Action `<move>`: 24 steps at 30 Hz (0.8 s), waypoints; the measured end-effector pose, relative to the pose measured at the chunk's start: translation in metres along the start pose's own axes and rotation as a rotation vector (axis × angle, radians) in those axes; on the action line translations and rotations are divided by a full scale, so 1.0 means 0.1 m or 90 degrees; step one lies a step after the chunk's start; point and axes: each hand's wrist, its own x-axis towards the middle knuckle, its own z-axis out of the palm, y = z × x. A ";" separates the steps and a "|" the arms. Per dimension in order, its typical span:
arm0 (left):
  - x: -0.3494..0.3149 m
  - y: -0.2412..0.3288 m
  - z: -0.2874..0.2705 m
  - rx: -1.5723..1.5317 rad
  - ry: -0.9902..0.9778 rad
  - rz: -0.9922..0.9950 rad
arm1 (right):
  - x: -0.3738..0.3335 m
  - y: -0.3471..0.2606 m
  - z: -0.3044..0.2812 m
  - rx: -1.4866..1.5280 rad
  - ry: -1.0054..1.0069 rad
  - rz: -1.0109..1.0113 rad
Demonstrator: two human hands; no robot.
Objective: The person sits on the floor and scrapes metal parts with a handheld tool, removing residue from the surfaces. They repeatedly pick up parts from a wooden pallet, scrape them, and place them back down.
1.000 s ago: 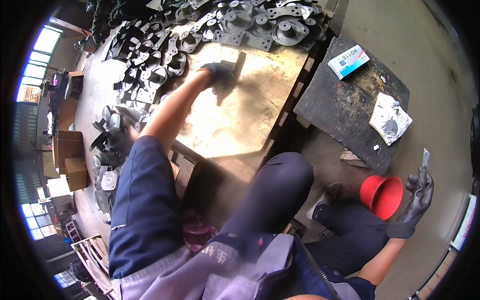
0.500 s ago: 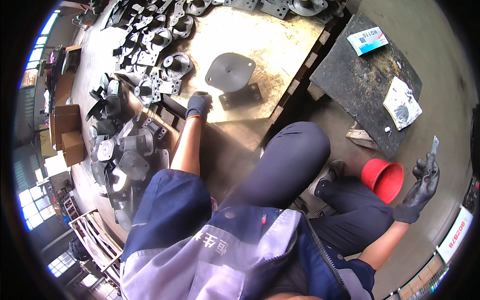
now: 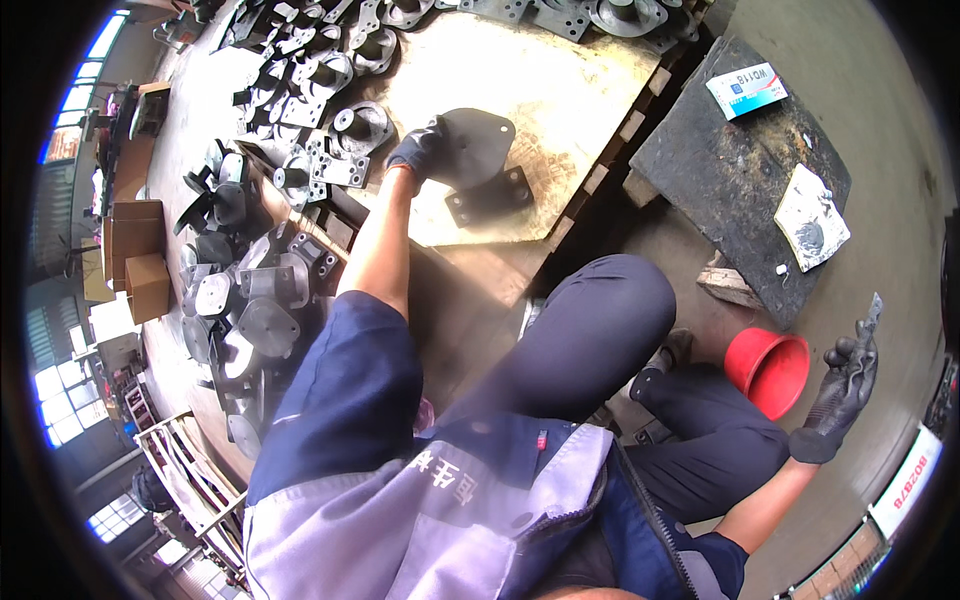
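A dark metal mount with an oval plate on top and a drilled foot below stands on the wooden board. My left hand, in a dark glove, is closed on the left end of its oval plate, hiding that end's hole. The hole at the right end shows. Off to the far right, my gloved right hand is raised with its fingers closed around a narrow metal blade, whose tip points up. Its lower part is hidden in the glove.
Several similar mounts crowd the board's far left side, and more are heaped at the left. A black bench at the right bears a white-and-blue box and a stained pad. A red bucket stands below.
My left hand has moved up and right from the board onto the mount's plate and taken hold of it. The right hand still holds the blade, slightly lower in view.
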 end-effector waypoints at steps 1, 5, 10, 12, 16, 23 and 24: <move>-0.02 -0.17 0.27 -0.132 0.043 -0.064 | 0.00 -0.03 0.03 -0.015 -0.018 0.004; -0.37 -0.30 0.82 -0.503 0.145 -0.110 | 0.02 0.01 0.08 0.041 -0.032 0.040; -1.11 0.16 1.02 -0.836 0.169 -0.219 | 0.08 0.00 0.17 0.018 -0.050 0.042; -1.15 0.25 1.05 -0.358 0.197 -0.140 | 0.04 -0.03 0.19 0.055 -0.002 0.090; -1.30 0.59 0.79 -0.162 0.242 -0.171 | 0.05 -0.19 0.38 -0.054 -0.006 0.026; -1.02 1.43 -0.44 -0.300 0.329 -0.069 | 0.06 -0.17 0.18 0.065 -0.014 0.045; -1.02 1.54 -0.60 -0.228 0.342 0.009 | 0.04 -0.11 0.12 0.080 -0.018 0.039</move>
